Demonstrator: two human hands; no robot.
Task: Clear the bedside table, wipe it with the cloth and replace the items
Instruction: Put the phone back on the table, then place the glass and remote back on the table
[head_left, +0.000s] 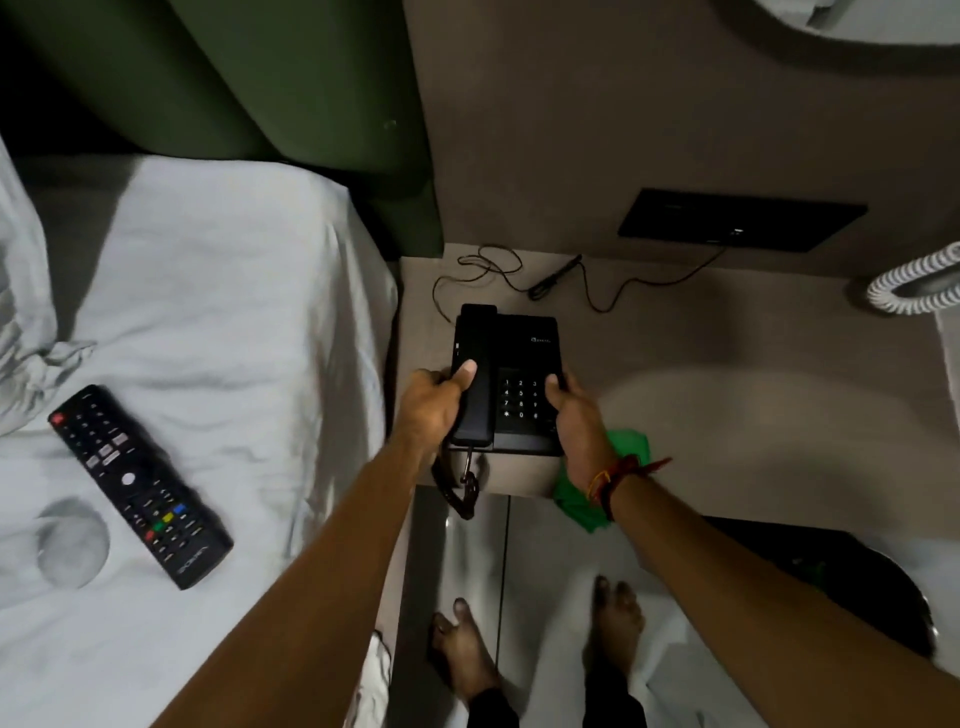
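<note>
A: Black plastic desk telephone (506, 379) gripped by left hand (434, 408) and right hand (576, 426), at front edge of beige bedside table (727, 364).

B: Best kept level, thumb pinning handset; green cloth (597, 499) pinched beneath right hand.

Black telephone (511, 374), green cloth (608, 483), black remote (140, 486) with coloured buttons, white bedsheet (218, 291), green headboard (291, 78).

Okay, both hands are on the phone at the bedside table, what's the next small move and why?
Probably settle the phone flat on the table and let go. Both the left hand and right hand grip its sides, the green cloth hangs at the table's front edge, and the remote lies on the bed, to be replaced.
</note>
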